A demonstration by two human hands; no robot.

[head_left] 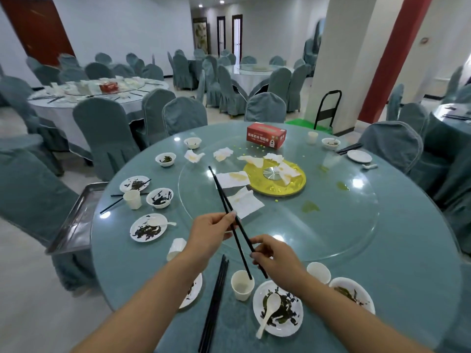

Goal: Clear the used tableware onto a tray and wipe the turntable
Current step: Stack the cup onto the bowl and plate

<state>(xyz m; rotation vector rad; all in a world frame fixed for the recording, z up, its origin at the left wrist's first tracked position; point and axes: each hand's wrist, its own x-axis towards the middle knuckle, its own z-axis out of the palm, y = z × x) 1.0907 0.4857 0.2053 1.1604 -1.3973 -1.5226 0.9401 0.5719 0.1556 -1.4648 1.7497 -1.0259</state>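
A pair of black chopsticks (230, 215) is pinched by left hand (209, 231) and right hand (276, 256) fingers above the glass turntable's (331, 225) near edge, seemingly being gathered for the steel tray (79, 217) left of it.

Black chopsticks (230, 212) slant above the glass turntable (331, 225), which bears stained napkins (244, 202).

Grey-green fabric-covered chairs (107, 128) are standing around the round desk's far and left edges. A white-clothed round desk (63, 108) is sitting beyond the far left edge, holding white napkins. A black metal hand trolley (327, 108) is leaning beside a white pillar (339, 59) with a red stripe.
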